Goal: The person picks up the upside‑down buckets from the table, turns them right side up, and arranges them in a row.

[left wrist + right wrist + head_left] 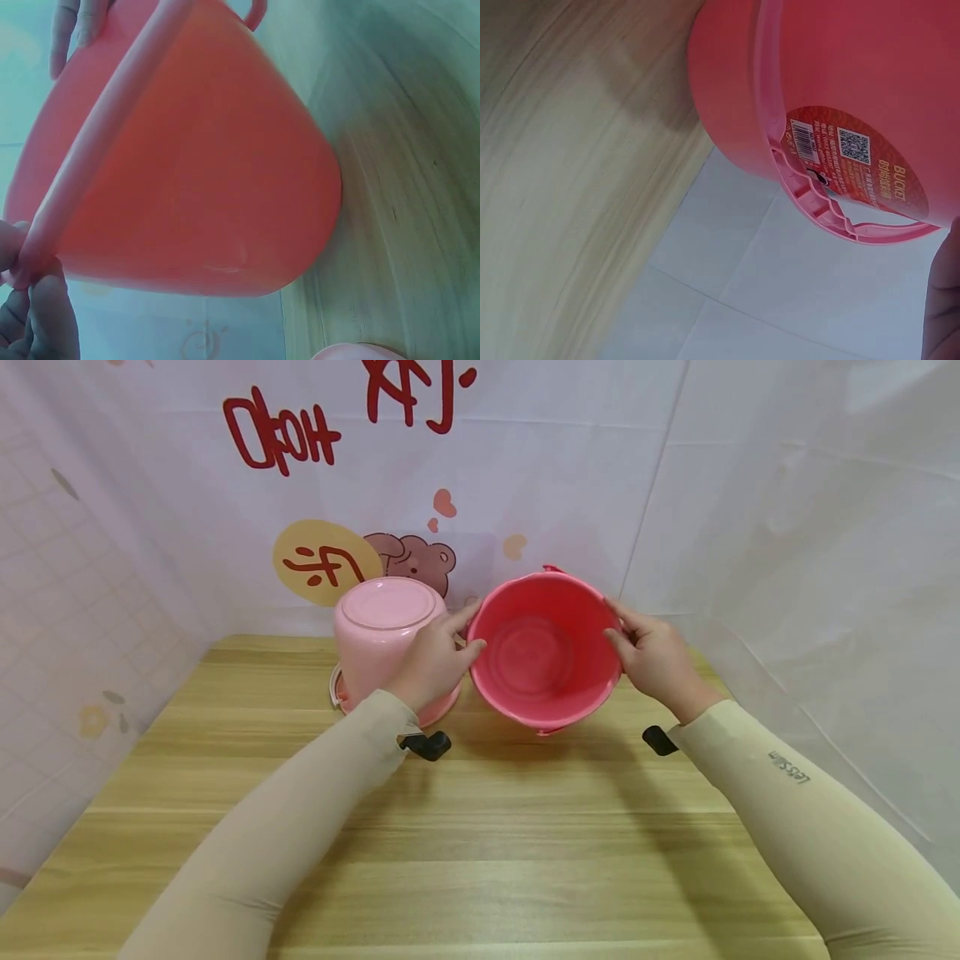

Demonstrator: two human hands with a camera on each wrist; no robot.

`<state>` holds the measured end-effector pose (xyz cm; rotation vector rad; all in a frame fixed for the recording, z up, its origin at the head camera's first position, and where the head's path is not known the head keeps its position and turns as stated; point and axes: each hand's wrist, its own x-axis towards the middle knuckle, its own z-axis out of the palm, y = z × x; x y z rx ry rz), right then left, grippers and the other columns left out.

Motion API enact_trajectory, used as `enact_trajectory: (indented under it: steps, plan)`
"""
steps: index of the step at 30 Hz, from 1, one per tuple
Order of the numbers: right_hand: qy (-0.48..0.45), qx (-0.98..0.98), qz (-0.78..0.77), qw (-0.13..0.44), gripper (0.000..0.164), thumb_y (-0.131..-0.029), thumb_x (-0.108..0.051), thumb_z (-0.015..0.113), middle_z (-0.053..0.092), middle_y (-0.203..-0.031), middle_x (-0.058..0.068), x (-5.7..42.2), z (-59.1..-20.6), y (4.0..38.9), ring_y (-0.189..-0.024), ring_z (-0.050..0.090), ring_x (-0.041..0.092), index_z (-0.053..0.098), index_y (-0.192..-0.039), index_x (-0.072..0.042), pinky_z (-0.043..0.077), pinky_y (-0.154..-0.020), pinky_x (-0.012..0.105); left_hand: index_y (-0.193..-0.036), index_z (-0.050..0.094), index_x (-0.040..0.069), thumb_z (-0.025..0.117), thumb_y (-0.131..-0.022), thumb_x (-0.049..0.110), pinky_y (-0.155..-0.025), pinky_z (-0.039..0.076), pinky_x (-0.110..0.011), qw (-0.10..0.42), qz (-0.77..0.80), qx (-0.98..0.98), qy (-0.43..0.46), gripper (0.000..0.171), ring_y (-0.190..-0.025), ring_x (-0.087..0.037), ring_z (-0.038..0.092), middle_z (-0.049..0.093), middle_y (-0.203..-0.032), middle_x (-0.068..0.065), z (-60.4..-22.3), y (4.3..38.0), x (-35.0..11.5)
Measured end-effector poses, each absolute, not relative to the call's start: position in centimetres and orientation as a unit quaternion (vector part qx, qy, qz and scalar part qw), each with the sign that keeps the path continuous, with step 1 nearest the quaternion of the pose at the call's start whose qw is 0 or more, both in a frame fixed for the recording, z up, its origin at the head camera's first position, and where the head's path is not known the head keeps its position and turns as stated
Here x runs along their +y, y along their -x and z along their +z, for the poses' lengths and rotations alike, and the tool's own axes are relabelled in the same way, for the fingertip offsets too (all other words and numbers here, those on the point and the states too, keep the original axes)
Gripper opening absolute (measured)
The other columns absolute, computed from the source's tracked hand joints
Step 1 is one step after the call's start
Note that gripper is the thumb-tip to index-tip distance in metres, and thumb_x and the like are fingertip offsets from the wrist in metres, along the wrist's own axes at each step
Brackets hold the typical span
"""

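A red plastic bucket (528, 660) is held tilted, its mouth facing me, above the rear part of the table. My left hand (435, 656) pinches its rim on the left, thumb inside and fingers outside. On the opposite side my right hand (656, 656) grips the rim the same way. The right wrist view shows the bucket's handle (832, 217) hanging along its side and a printed label (862, 165). Just left of it a pink bucket (386, 618) stands upside down on the table, partly hidden behind my left hand.
The wooden table (480, 860) reaches back to a white cloth backdrop (570, 460) printed with red characters, hearts and a bear. More white cloth (810, 568) hangs at the right side, and a grid-patterned cloth (52, 593) hangs at the left.
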<state>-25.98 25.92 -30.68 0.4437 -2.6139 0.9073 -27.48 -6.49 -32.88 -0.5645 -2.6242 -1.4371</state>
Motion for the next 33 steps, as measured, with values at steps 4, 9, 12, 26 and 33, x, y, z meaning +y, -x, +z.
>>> enact_trajectory:
  steps: [4,9,12,26,33]
  plan:
    - [-0.153,-0.919,0.328,0.157,0.057,-0.106,-0.017,0.064,0.072,-0.088,0.017,25.9,-30.7,25.8,-0.058,0.058,0.019,0.047,-0.160,-0.018,0.048,-0.051,0.020,-0.164,0.040,0.025,0.069,-0.103,0.022,-0.078,0.064,-0.027,0.061,-0.458,-0.868,0.182,0.067,-0.090,-0.017,0.069,0.061,-0.144,-0.005,-32.6,27.8,-6.3]
    - [-0.193,-0.917,0.302,0.173,0.061,-0.106,-0.014,0.063,0.073,-0.087,0.016,26.3,-31.5,25.7,-0.062,0.060,0.018,0.041,-0.163,-0.013,0.047,-0.051,0.019,-0.162,0.042,0.021,0.068,-0.104,0.021,-0.073,0.063,-0.026,0.066,-0.448,-0.873,0.182,0.064,-0.082,-0.017,0.070,0.057,-0.153,-0.009,-32.3,28.0,-6.0]
    - [-0.209,-0.915,0.294,0.182,0.063,-0.105,-0.010,0.063,0.074,-0.086,0.015,26.5,-32.1,25.4,-0.064,0.061,0.016,0.040,-0.163,-0.010,0.047,-0.051,0.018,-0.162,0.042,0.019,0.067,-0.104,0.021,-0.070,0.063,-0.026,0.069,-0.446,-0.874,0.179,0.064,-0.080,-0.016,0.071,0.061,-0.144,-0.012,-32.2,28.1,-6.0]
    - [-0.190,-0.916,0.287,0.204,0.060,-0.104,-0.007,0.061,0.070,-0.081,0.016,26.2,-32.5,25.4,-0.058,0.054,0.016,0.040,-0.161,-0.003,0.044,-0.049,0.019,-0.164,0.039,0.020,0.069,-0.103,0.025,-0.081,0.065,-0.028,0.070,-0.446,-0.875,0.175,0.069,-0.099,-0.017,0.070,0.061,-0.136,-0.009,-32.3,28.1,-6.1]
    - [-0.167,-0.917,0.315,0.177,0.056,-0.107,-0.012,0.057,0.069,-0.076,0.014,26.1,-32.3,25.6,-0.055,0.055,0.014,0.041,-0.161,-0.006,0.046,-0.048,0.021,-0.166,0.034,0.013,0.072,-0.101,0.025,-0.084,0.064,-0.029,0.068,-0.446,-0.871,0.194,0.076,-0.096,-0.018,0.069,0.054,-0.154,-0.008,-32.7,27.6,-6.3]
